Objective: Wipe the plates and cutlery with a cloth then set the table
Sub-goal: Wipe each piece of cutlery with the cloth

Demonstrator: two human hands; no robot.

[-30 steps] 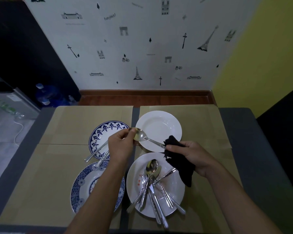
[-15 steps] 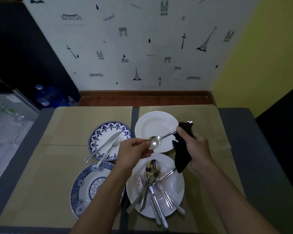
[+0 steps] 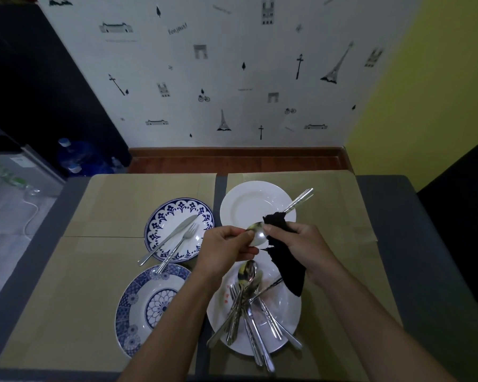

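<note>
At far plate's (image 3: 224, 211) rim | left hand (image 3: 223, 250) pinches spoon (image 3: 257, 235) | right hand (image 3: 307, 244) grips cloth (image 3: 289, 271)

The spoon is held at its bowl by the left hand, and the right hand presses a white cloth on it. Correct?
The cloth is black, not white, as the head view shows. The left hand does hold the spoon at its bowl, and the right hand presses the cloth on it.

We see only bare limbs: our left hand (image 3: 224, 249) and left forearm (image 3: 182, 321) on the left, our right hand (image 3: 307, 249) and right forearm (image 3: 356, 326) on the right. Both forearms are slim and uncovered right to the near edge. The dim light hides finer detail.
</note>
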